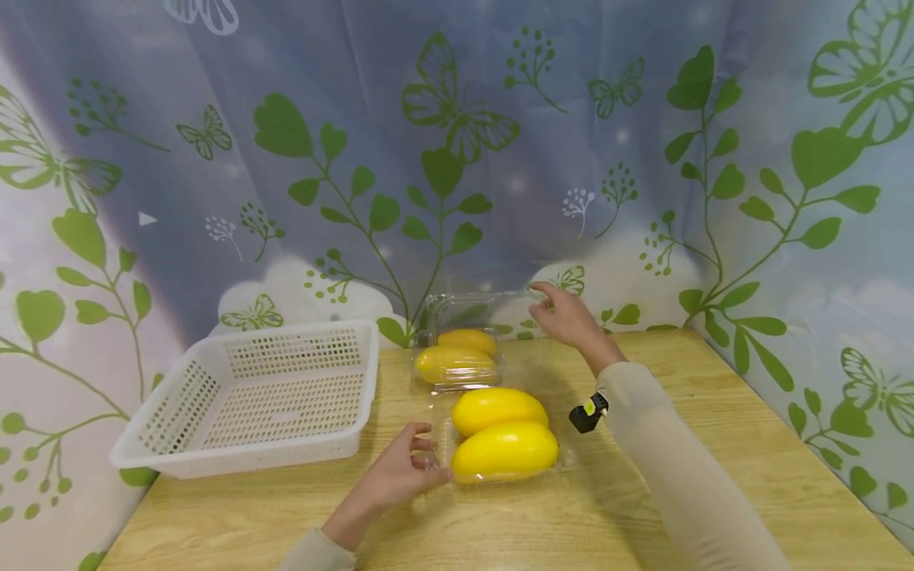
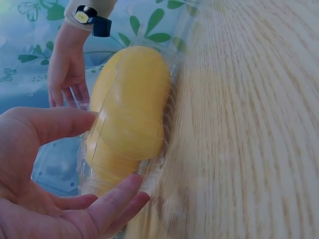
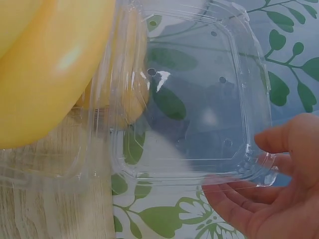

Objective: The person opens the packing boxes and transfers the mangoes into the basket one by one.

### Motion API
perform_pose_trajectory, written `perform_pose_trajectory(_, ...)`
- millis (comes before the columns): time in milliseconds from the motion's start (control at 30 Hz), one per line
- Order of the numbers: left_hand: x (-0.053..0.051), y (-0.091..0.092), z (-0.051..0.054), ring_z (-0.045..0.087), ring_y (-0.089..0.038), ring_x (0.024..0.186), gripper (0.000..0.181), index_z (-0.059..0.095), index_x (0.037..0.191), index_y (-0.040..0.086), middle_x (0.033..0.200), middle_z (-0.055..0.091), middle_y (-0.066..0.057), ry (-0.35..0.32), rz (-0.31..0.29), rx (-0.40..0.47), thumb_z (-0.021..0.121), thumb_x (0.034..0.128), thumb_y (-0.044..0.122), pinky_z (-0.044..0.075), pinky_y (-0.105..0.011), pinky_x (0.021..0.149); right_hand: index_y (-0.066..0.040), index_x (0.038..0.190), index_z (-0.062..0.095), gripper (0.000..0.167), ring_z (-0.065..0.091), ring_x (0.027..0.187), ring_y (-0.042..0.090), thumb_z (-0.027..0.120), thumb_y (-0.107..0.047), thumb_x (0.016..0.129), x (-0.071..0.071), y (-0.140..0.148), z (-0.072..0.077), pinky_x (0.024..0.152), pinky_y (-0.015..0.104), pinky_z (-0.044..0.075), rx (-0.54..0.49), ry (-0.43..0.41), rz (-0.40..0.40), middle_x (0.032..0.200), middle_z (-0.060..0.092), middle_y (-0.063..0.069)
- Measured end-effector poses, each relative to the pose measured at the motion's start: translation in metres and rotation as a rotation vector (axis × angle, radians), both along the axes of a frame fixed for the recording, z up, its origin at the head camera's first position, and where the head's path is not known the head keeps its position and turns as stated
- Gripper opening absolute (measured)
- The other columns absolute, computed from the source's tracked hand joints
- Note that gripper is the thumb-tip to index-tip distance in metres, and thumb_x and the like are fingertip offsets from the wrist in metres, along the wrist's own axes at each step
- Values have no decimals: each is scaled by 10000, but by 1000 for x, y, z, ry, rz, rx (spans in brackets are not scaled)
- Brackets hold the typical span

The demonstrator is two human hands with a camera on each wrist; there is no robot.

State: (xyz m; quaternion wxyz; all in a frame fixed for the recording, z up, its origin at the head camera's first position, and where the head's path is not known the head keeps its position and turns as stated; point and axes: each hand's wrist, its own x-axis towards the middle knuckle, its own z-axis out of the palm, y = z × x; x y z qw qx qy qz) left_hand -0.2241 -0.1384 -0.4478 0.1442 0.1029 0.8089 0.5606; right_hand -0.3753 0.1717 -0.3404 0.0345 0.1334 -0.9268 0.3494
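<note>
Two yellow mangoes lie side by side in a clear plastic clamshell box near the table's front. Its raised lid stands at the back of the box. At the box's left end is my left hand, thumb and fingers spread, fingertips resting against the plastic. My right hand grips the lid's upper right corner, the thumb on one side and fingers on the other in the right wrist view. Behind, another clear box contains two duller yellow mangoes, partly seen through plastic.
A white perforated plastic basket stands on the left of the wooden table. A patterned curtain hangs directly behind the table and along its sides. A small black device is worn on the right wrist.
</note>
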Motion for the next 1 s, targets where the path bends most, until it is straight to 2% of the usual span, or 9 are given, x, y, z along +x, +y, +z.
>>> perform_pose_trajectory(100, 1, 0, 1, 618, -258, 1085, 884, 290, 1531, -73, 1459, 463, -336, -3, -3, 5, 818, 865, 169, 579, -347, 838, -121, 1643, 248, 619, 567, 1308, 442, 464, -293, 1088, -2, 0, -2, 1064, 608, 473, -19, -32, 13, 1544, 465, 281)
perform_pose_trajectory(233, 2, 0, 1, 616, -283, 1120, 884, 286, 1536, -72, 1463, 461, -341, -6, -13, 6, 811, 873, 183, 584, -370, 857, -122, 1663, 154, 678, 354, 1494, 472, 472, -287, 1087, -3, 2, -3, 1188, 662, 340, -41, -52, 25, 1651, 311, 266)
perform_pose_trajectory(367, 2, 1, 0, 621, -287, 1132, 885, 292, 1534, -75, 1456, 470, -343, -4, -11, 6, 813, 870, 189, 592, -383, 865, -115, 1664, 131, 704, 335, 1499, 483, 484, -289, 1080, -3, 3, -3, 1190, 669, 332, -45, -61, 35, 1660, 282, 272)
perform_pose_trajectory(533, 2, 1, 0, 622, -265, 1096, 871, 307, 1528, -68, 1447, 478, -332, 2, 1, 6, 816, 867, 184, 588, -370, 844, -86, 1660, 111, 745, 459, 1405, 512, 504, -301, 1065, 0, 6, -3, 1153, 657, 391, -14, -39, 33, 1620, 320, 328)
perform_pose_trajectory(667, 2, 1, 1, 620, -256, 1087, 868, 312, 1527, -63, 1447, 481, -326, 7, 5, 3, 818, 866, 184, 586, -361, 833, -68, 1661, 55, 807, 508, 1362, 516, 511, -337, 1052, 6, 11, -2, 1134, 646, 421, -8, -68, 13, 1628, 290, 343)
perform_pose_trajectory(800, 2, 1, 0, 620, -259, 1098, 869, 318, 1529, -53, 1448, 488, -315, 4, 13, -2, 822, 865, 192, 584, -360, 833, -27, 1654, 39, 831, 438, 1413, 532, 509, -362, 1055, 18, 19, -2, 1146, 658, 400, -9, -124, 17, 1624, 280, 357)
perform_pose_trajectory(933, 1, 1, -1, 621, -260, 1099, 870, 327, 1528, -50, 1444, 496, -309, 8, 14, -12, 825, 862, 205, 583, -362, 834, 28, 1636, 106, 794, 446, 1400, 531, 520, -339, 1066, 33, 28, -3, 1081, 608, 490, -15, -189, 36, 1588, 324, 377)
perform_pose_trajectory(1000, 1, 1, -1, 622, -259, 1098, 873, 329, 1529, -46, 1445, 499, -303, 10, 14, -17, 827, 859, 212, 582, -362, 836, 48, 1625, 135, 771, 502, 1348, 529, 528, -314, 1069, 42, 33, -5, 1013, 561, 553, -19, -224, 53, 1562, 349, 391)
